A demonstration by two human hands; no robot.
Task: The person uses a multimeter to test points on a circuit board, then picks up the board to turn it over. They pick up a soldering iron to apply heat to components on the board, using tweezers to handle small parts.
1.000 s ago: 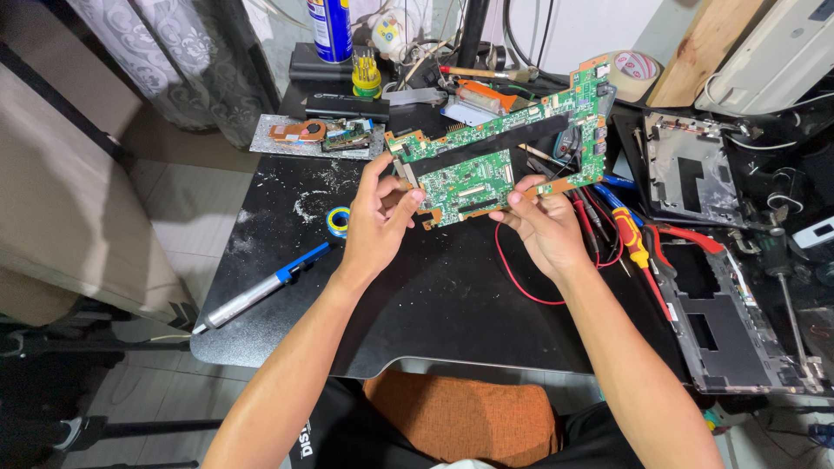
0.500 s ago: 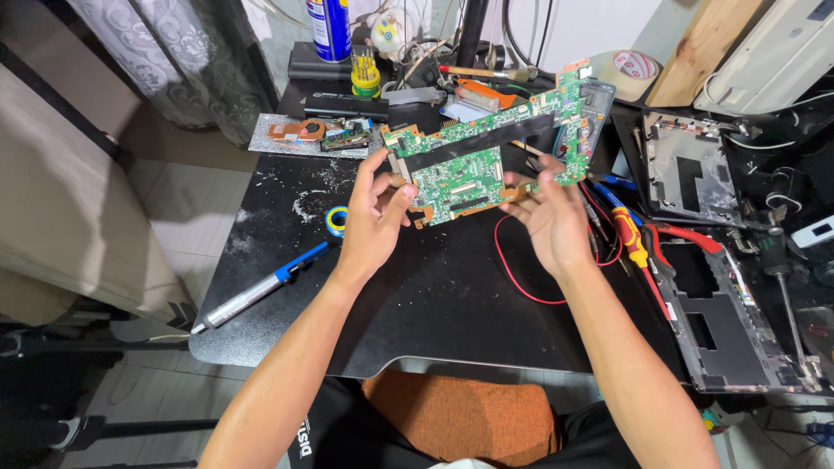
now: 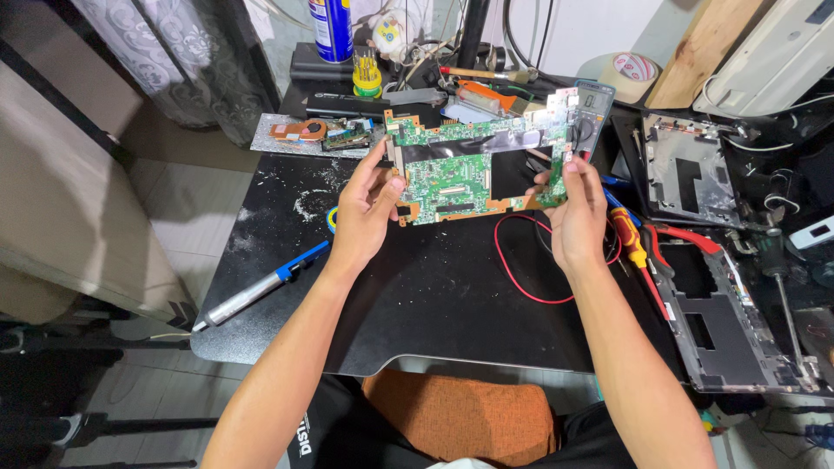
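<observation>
**Inspector A:** Item under inspection: a green circuit board (image 3: 473,169), held clear above the black bench (image 3: 417,287). Its long axis runs left to right, the right end tipped slightly higher and farther from the person. The component face is turned toward the camera.

**Inspector B:** Hand positions?

**Inspector A:** The left hand (image 3: 365,213) is closed on the board's left edge, thumb on the front face, fingers curled behind. The right hand (image 3: 575,213) is closed on the lower right corner, thumb on the front, fingers wrapped behind. Both forearms reach up from the bottom of the view, wrists raised.

**Inspector B:** Surroundings?

**Inspector A:** A red wire (image 3: 521,269) loops on the bench below the board. A blue-handled soldering iron (image 3: 261,287) lies at the left, well apart. An opened laptop shell (image 3: 738,339) sits at the right, with a red-and-yellow screwdriver (image 3: 632,247) just beside the right hand.
</observation>
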